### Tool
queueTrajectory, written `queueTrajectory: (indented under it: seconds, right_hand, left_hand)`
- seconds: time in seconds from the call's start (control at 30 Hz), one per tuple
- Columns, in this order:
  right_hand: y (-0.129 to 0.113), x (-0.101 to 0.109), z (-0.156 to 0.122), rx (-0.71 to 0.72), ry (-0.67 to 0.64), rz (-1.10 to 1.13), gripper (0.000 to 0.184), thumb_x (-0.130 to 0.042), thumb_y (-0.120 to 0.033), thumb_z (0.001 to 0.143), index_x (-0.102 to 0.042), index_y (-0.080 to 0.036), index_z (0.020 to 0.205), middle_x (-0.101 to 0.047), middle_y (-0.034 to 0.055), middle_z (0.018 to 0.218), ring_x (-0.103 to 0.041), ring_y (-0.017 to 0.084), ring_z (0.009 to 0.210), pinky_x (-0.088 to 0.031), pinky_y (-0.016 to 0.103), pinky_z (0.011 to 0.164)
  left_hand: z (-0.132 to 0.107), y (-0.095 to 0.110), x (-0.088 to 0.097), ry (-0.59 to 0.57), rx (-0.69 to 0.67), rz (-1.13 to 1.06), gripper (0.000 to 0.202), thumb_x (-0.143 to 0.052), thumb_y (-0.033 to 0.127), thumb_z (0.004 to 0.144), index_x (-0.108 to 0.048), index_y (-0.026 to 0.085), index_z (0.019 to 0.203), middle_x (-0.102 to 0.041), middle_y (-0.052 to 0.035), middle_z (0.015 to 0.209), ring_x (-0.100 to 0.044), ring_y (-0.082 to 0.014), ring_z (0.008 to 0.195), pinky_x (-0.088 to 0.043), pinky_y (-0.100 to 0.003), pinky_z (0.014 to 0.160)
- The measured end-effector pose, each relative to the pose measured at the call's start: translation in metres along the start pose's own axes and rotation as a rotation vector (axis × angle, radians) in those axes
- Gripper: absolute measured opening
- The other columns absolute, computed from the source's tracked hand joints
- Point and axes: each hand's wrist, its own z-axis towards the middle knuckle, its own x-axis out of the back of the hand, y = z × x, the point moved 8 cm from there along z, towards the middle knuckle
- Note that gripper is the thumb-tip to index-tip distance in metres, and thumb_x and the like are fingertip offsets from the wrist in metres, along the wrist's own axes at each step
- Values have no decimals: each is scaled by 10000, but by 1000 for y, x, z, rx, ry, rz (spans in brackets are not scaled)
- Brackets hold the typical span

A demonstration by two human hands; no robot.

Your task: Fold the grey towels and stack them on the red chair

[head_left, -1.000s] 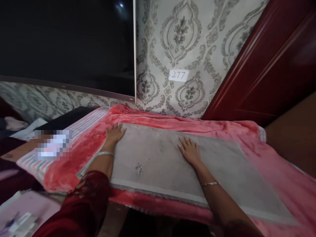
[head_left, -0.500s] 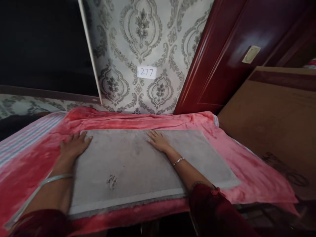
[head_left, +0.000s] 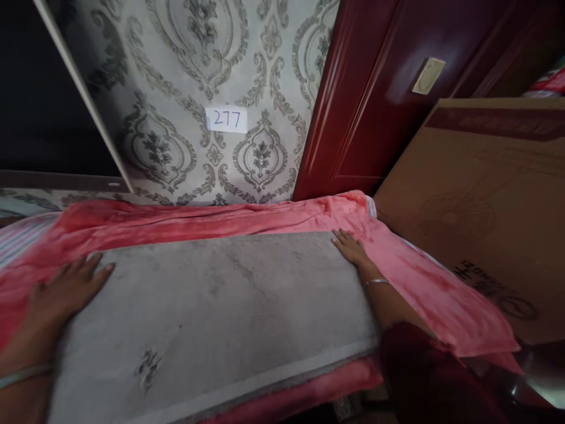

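Grey cloth [head_left: 229,306] lies spread flat on a pink blanket [head_left: 432,294], the largest thing near it, which shows beyond its far edge and past its right end. Across the cloth's left edge, close to its far corner, we rest our left hand [head_left: 65,294]; at its far right corner rests our right hand [head_left: 352,250]. The fingers are stretched out, slightly apart, and grip nothing. Smallest is a dark mark [head_left: 149,368] toward the cloth's near left. We judge that smoothing is in hand; the next move calls for even pressure, without pulling corners askew.
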Motion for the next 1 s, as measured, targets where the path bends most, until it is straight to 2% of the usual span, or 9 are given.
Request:
queueTrajectory:
  seconds: [0.17, 0.37, 0.5, 0.6, 0.67, 0.77, 0.87, 0.93, 1.0]
  right_hand:
    - [8, -5, 2, 2, 53, 37, 627, -180, -547, 1033, -331, -310, 1594, -239, 36, 1686, -202, 274, 1548, -228, 579, 1212]
    - [6, -2, -1, -10, 70, 44, 628, -201, -542, 1024, -365, -299, 1579, -269, 58, 1676, -234, 288, 1536, -242, 599, 1199]
    - [0, 10, -17, -122, 65, 75, 626, -200, -528, 1022, -375, -291, 1575, -294, 92, 1665, -246, 340, 1526, -221, 689, 1161]
    - [-27, 22, -43, -159, 94, 82, 623, -158, -489, 1035, -423, -258, 1550, -309, 121, 1654, -221, 364, 1529, -214, 724, 1139]
    - [-65, 25, -65, -57, 103, 63, 619, -170, -475, 1042, -427, -229, 1548, -277, 125, 1667, -177, 355, 1542, -189, 689, 1168]
    - [-136, 20, -104, 157, 84, 68, 605, -218, -512, 1043, -390, -267, 1570, -246, 101, 1681, -186, 348, 1540, -159, 647, 1194]
    - [-201, 9, -137, 392, 53, 104, 610, -261, -563, 1035, -371, -302, 1576, -225, 78, 1690, -179, 338, 1543, -130, 625, 1205]
    - [-221, 2, -149, 470, 11, 120, 625, -264, -587, 1032, -344, -313, 1588, -212, 64, 1694, -164, 324, 1549, -115, 602, 1216]
    - [-217, -1, -151, 467, -18, 116, 643, -266, -596, 1030, -310, -306, 1602, -196, 54, 1698, -139, 308, 1556, -109, 579, 1225]
  left_hand:
    - [2, -4, -3, -36, 51, -78, 988, 38, 702, 866, -238, 116, 1612, -183, -118, 1691, -162, -341, 1556, -142, -659, 1198]
    - [-18, 19, 16, -69, 45, -50, 863, -59, 603, 932, -254, 88, 1596, -219, -149, 1681, -191, -340, 1545, -186, -654, 1185]
    - [-35, 31, 33, -18, 44, -20, 779, -119, 526, 968, -326, 62, 1558, -317, -209, 1631, -283, -359, 1501, -253, -612, 1170]
    - [-47, 36, 49, 42, 28, 56, 712, -119, 450, 982, -499, 61, 1442, -513, -246, 1468, -456, -376, 1369, -374, -567, 1090]
    - [-54, 47, 59, 91, -12, 104, 677, -116, 395, 986, -595, 73, 1340, -588, -241, 1376, -512, -367, 1302, -411, -543, 1051]
    - [-68, 98, 66, 170, -178, 104, 643, -152, 366, 993, -592, 68, 1355, -574, -222, 1418, -486, -329, 1353, -376, -501, 1106]
    - [-99, 181, 51, 129, -478, 64, 605, -256, 397, 997, -493, 135, 1487, -411, -152, 1598, -316, -301, 1499, -251, -504, 1202]
    - [-126, 227, 33, 54, -629, 42, 600, -323, 453, 990, -440, 242, 1539, -305, -74, 1663, -216, -314, 1543, -198, -546, 1219]
    - [-147, 252, 15, -1, -678, 31, 618, -347, 477, 984, -386, 284, 1570, -262, -45, 1679, -182, -335, 1552, -182, -584, 1216]
